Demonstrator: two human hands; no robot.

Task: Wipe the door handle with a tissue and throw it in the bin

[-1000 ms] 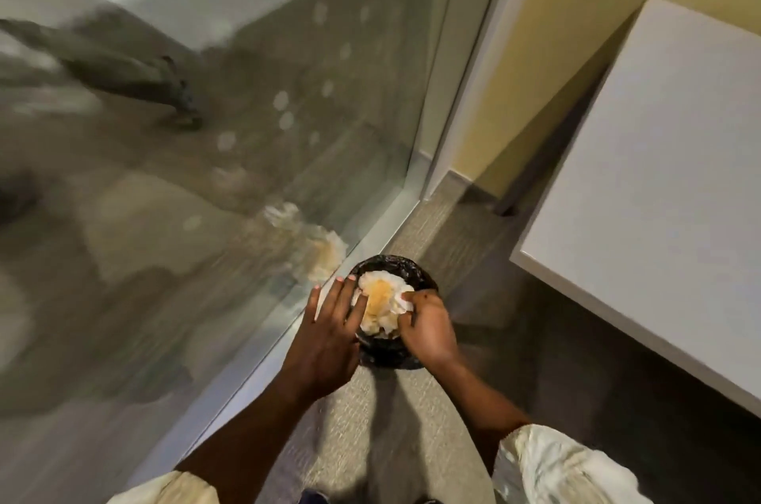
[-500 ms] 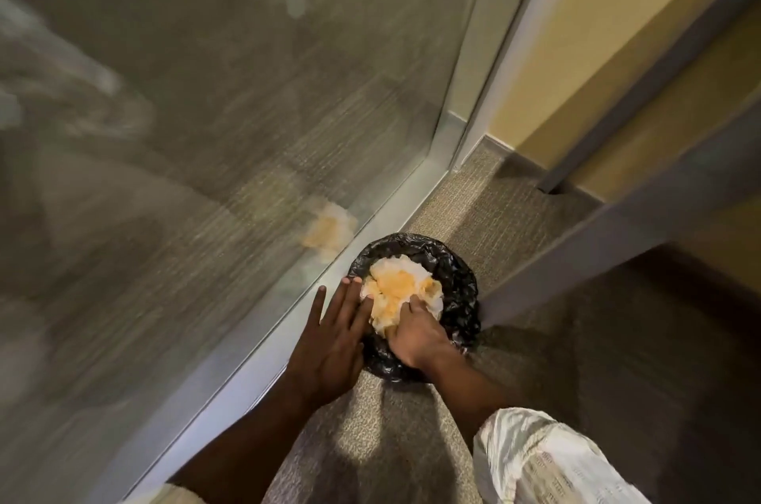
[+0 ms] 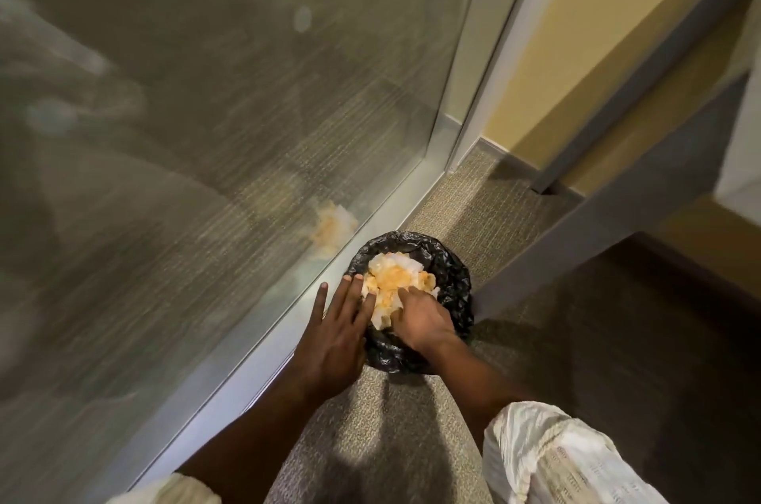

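Observation:
A small round bin (image 3: 455,277) with a black liner stands on the carpet against the glass wall's base. It is heaped with crumpled white tissue (image 3: 391,281) stained orange. My right hand (image 3: 422,320) presses down on the heap from the near side, its fingers curled into the tissue and its fingertips hidden. My left hand (image 3: 339,322) lies flat over the bin's left rim with fingers spread, its fingertips touching the tissue. No door handle is in view.
A glass panel (image 3: 247,112) in a metal frame (image 3: 263,347) fills the left and reflects the tissue. A grey table leg (image 3: 576,231) slants just right of the bin. A yellow wall (image 3: 568,50) is behind, and patterned carpet (image 3: 370,441) lies underfoot.
The view has dropped closer to the bin and the white tabletop has left the frame. My right hand has pushed the tissue deeper into the heap; my left hand stays on the rim.

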